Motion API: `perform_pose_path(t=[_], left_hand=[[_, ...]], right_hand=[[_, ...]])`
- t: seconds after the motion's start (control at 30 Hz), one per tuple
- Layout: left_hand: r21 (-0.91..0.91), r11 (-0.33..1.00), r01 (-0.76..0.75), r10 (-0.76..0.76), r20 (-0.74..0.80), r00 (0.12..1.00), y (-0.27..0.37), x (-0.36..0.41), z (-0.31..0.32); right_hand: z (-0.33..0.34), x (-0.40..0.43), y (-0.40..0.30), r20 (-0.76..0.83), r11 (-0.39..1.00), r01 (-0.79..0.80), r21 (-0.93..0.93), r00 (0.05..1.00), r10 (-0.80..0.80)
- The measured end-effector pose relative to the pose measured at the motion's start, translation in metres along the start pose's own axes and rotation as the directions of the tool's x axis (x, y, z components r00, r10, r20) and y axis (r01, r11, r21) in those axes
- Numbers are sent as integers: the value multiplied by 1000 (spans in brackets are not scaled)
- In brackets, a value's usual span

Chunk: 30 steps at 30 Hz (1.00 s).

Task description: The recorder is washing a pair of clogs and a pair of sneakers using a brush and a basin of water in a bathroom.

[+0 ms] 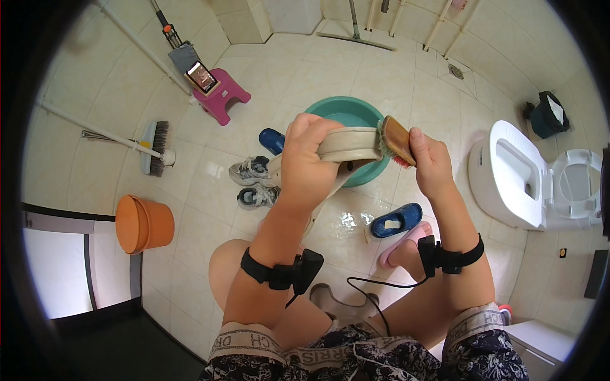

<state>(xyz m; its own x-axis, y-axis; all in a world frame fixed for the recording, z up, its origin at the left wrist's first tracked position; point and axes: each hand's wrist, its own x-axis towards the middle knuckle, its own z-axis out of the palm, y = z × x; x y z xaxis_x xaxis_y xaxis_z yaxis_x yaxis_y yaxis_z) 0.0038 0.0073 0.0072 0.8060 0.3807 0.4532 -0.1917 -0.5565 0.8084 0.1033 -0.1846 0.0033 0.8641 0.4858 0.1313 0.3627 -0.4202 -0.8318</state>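
Note:
My left hand (pixel 310 162) grips a cream-coloured shoe (pixel 350 144), its thick rim side turned up; part of the shoe is hidden behind my hand and forearm. In my right hand (pixel 431 164) is a wooden-backed scrubbing brush (pixel 399 139), with pale green and red bristles. The bristles meet the right end of the shoe. Beneath and beyond the shoe, a round green plastic basin (pixel 381 164) stands on the tiled floor. A blue slipper (pixel 396 220) with a pale block in it lies below the brush. Grey lace-up sneakers (pixel 257 196) sit left of my left hand.
Another blue slipper (pixel 271 141) lies by the basin. To the left are an orange bucket (pixel 159 224), a broom head (pixel 155 148) and a pink stool (pixel 221 97) bearing a phone (pixel 202 77). A white toilet seat unit (pixel 507 174) stands right, near a small bin (pixel 548 116). The floor is wet.

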Motion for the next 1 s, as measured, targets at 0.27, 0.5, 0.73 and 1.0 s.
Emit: perform_pose_path(t=[0.27,0.5,0.73,1.0], left_hand=[[24,997,78,-79,65,995,-7,-5,7],[74,997,33,-34,16,999,-6,-1,8],[109,994,-24,17,64,998,-3,-2,14],[261,956,-135,111,103,988,-2,-3,12]], right_hand=[[3,-2,-8,25,996,51,-73,998,-50],[13,1,0,-17,968,45,248,999,-42],[10,4,-5,92,919,-111,377,992,82],[5,0,-16,16,981,142,130,989,-145]])
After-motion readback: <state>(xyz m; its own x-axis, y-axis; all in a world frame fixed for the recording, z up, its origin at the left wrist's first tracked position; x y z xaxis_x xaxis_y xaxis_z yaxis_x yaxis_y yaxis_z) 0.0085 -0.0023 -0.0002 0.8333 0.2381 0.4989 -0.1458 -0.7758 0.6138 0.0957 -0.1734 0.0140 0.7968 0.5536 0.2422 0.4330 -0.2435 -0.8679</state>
